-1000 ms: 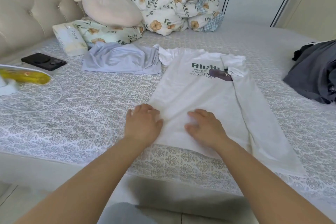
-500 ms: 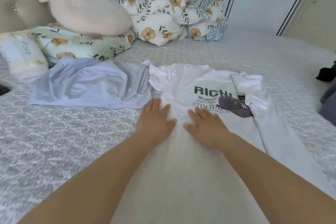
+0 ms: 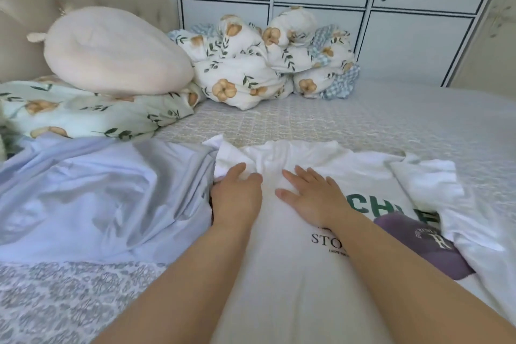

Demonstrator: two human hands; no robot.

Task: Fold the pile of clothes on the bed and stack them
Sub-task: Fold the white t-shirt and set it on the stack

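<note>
White T-shirt beneath both hands.

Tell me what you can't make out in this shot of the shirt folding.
Head view only:
- White T-shirt print: the right hand and forearm cover part of the green and black lettering; the words cannot be read whole.
- Shirt hem: cut off by the bottom edge.
- Left hand fingertips: sunk in bunched white fabric at the sleeve, so the grip is unclear.
- Lavender garment: crumpled, cut by the left edge; its type is unclear.
</note>
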